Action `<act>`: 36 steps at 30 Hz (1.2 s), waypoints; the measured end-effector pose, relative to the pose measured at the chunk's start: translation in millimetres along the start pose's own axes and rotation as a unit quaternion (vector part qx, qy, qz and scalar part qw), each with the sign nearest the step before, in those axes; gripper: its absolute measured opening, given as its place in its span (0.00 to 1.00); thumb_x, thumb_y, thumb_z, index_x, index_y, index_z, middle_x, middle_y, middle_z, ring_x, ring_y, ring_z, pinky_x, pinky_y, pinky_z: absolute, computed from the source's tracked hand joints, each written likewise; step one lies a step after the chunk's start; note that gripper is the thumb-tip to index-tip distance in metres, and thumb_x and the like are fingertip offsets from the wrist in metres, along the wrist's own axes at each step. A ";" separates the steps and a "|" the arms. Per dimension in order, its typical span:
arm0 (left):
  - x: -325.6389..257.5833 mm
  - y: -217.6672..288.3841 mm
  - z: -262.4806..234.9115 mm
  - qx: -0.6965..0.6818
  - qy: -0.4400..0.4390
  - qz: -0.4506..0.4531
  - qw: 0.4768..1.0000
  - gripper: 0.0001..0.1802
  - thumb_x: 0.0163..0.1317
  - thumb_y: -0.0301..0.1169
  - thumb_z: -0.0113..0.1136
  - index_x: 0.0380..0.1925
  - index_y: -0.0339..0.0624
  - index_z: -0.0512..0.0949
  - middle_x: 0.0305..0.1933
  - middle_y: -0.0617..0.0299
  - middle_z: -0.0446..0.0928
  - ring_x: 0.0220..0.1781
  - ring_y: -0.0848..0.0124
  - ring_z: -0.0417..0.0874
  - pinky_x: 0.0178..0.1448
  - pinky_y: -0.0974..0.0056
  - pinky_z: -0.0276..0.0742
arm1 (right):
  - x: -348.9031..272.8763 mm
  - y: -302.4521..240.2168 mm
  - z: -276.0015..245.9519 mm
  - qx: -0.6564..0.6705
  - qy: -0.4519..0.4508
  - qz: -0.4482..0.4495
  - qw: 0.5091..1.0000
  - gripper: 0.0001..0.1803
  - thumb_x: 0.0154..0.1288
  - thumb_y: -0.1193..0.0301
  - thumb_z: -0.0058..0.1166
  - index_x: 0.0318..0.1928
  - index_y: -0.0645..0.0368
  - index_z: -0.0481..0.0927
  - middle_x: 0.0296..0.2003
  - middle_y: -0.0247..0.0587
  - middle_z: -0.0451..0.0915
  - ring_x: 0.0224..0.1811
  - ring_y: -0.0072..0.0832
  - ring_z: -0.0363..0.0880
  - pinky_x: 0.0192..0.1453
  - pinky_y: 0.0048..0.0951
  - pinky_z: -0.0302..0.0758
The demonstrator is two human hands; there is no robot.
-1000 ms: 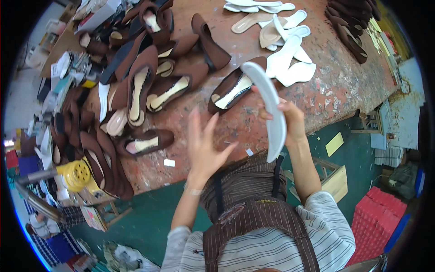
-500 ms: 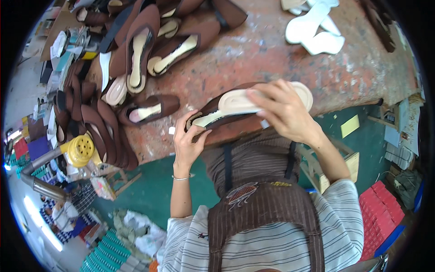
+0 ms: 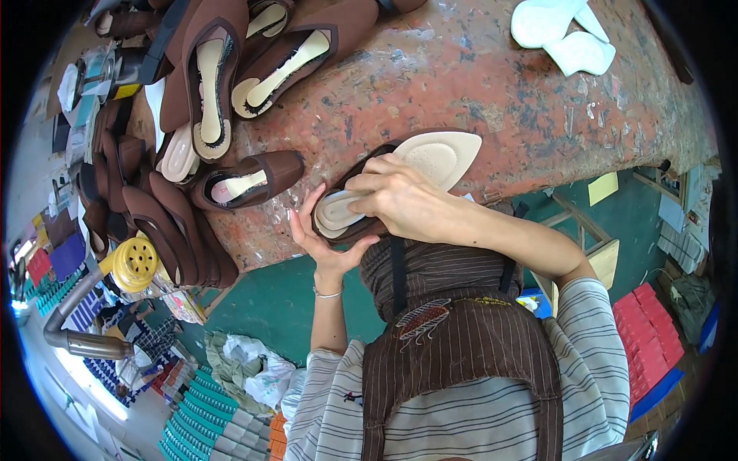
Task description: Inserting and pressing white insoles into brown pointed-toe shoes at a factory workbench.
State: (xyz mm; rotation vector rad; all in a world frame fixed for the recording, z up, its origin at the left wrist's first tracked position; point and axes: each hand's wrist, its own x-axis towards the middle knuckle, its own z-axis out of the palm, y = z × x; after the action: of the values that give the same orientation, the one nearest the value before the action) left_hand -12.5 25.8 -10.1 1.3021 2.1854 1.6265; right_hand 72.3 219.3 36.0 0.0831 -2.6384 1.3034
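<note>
From where I stand, the striped brown apron (image 3: 461, 338) is the nearest item, worn by the person at the table's edge. Just beyond it, the left hand (image 3: 327, 252) is spread, thumb well away from the fingers, around the heel end of a brown shoe (image 3: 352, 174). The right hand (image 3: 407, 201) has its fingers bent and gathered, gripping the narrow middle of a beige insole (image 3: 446, 157). The insole is at the front edge of the table (image 3: 461, 88), its rounded heel part over the shoe's heel opening; whether it is fully seated there I cannot tell. Its long axis runs slantwise, heel toward the person's left and near side, pointed toe toward the right and away. The shoe's axis follows the same slant, its front largely covered. Left of the left hand, a second brown shoe (image 3: 280, 170) lies apart, toe to the right. Further along the left stands a yellow nozzle (image 3: 137, 263). Farther back are several brown shoes (image 3: 346, 29) at left and white insoles (image 3: 582, 54) at right.
</note>
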 end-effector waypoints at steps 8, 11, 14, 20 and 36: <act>0.5 -2.3 -0.2 -0.008 -0.002 -0.006 1.000 0.71 0.41 0.53 0.79 0.73 0.41 0.38 0.64 0.40 0.66 0.64 0.48 0.71 0.73 0.42 0.58 | -1.9 -2.8 4.8 -0.066 -0.072 0.005 0.995 0.18 0.46 0.74 0.60 0.42 0.60 0.86 0.54 0.41 0.77 0.52 0.34 0.74 0.59 0.35 0.69; 0.5 -7.1 0.2 -0.048 -0.005 -0.015 0.999 0.69 0.41 0.57 0.78 0.73 0.39 0.43 0.65 0.39 0.66 0.63 0.48 0.72 0.70 0.45 0.62 | -1.2 -1.6 10.3 -0.135 -0.085 -0.069 0.985 0.21 0.52 0.72 0.55 0.49 0.61 0.83 0.61 0.43 0.72 0.62 0.35 0.71 0.67 0.36 0.66; 12.1 -0.1 -5.6 -0.102 -0.008 -0.045 0.994 0.56 0.50 0.60 0.70 0.69 0.37 0.57 0.64 0.37 0.67 0.62 0.48 0.73 0.66 0.48 0.67 | 0.0 9.6 25.2 -0.073 -0.104 -0.157 0.979 0.25 0.60 0.69 0.49 0.59 0.60 0.76 0.66 0.46 0.69 0.73 0.36 0.61 0.77 0.37 0.58; 15.9 -5.3 -6.3 -0.016 -0.017 -0.032 0.999 0.19 0.61 0.38 0.51 0.47 0.36 0.74 0.60 0.37 0.72 0.57 0.45 0.76 0.60 0.51 0.72 | -0.1 -16.7 30.9 -0.190 -0.170 -0.058 0.965 0.26 0.63 0.68 0.47 0.63 0.57 0.74 0.66 0.43 0.70 0.69 0.31 0.68 0.76 0.35 0.56; -5.5 73.4 69.1 0.069 -0.013 -0.110 0.991 0.49 0.51 0.25 0.71 0.69 0.32 0.52 0.66 0.36 0.60 0.66 0.40 0.65 0.69 0.45 0.62 | 25.5 6.7 -45.1 -0.319 0.311 0.202 0.872 0.16 0.49 0.75 0.62 0.42 0.61 0.84 0.43 0.43 0.80 0.49 0.44 0.79 0.67 0.49 0.63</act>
State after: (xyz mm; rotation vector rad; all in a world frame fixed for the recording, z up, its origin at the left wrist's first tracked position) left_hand 69.9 75.8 20.1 1.0604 2.3651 1.3929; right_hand 53.2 260.0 62.6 -0.8673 -2.3904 0.3438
